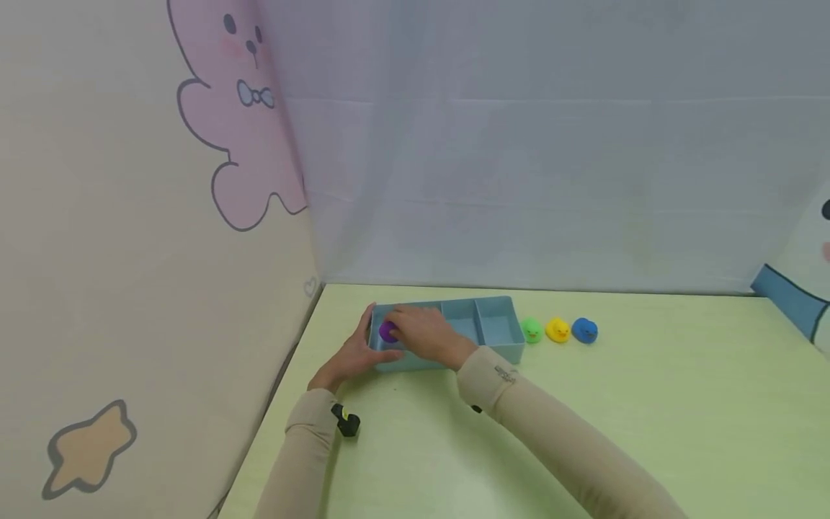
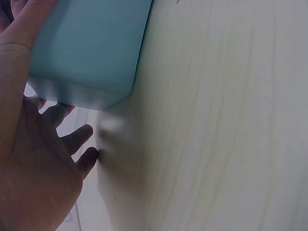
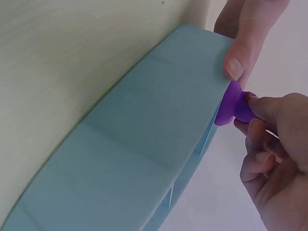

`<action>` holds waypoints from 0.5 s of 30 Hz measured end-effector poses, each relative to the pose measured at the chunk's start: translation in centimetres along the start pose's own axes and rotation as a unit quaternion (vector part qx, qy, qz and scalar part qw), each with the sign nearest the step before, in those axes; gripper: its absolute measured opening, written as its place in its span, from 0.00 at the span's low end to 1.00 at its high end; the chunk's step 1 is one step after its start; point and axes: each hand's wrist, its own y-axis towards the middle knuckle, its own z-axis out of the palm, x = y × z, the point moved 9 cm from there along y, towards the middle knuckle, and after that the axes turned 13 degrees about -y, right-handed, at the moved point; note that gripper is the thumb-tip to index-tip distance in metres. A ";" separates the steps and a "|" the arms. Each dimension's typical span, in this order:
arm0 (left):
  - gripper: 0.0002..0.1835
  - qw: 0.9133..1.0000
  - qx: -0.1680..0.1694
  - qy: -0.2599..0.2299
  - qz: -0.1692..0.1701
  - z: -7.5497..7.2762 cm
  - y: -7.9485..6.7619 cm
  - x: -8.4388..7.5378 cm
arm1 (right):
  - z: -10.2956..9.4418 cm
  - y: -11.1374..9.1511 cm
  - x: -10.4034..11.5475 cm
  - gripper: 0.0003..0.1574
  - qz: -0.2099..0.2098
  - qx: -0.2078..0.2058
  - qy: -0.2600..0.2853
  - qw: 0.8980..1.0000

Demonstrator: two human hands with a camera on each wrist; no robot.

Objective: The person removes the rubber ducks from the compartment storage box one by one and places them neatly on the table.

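A purple rubber duck [image 3: 232, 103] is pinched between the thumb and fingers of my right hand [image 1: 424, 333], at the left end of a light-blue divided box [image 1: 499, 324]. In the right wrist view, the duck's base is at the box's rim. My left hand [image 1: 357, 355] rests on the box's left end, thumb [image 3: 236, 67] over the front rim and the other fingers along the end wall. The left wrist view shows those fingers [image 2: 79, 137] spread and fairly straight, some off the wall. My right hand hides part of the compartments.
Right of the box, a green duck [image 1: 532, 330], a yellow duck [image 1: 558, 329] and a blue duck [image 1: 586, 330] stand in a row. Everything sits on a pale yellow-green table [image 1: 648, 404]. Hanging cloth [image 1: 551, 180] borders it at the back, with another printed sheet at left.
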 end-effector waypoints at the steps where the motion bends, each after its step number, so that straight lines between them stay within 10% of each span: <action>1: 0.71 1.000 0.001 -0.001 -0.001 0.0 0.0 0.0 | -0.1 -0.1 -0.1 0.13 0.002 0.000 -0.002 1.000; 15: 0.70 1.000 -0.007 -0.006 -0.020 -0.1 0.2 0.2 | -1.5 -2.9 -3.2 0.18 0.038 0.014 0.014 0.999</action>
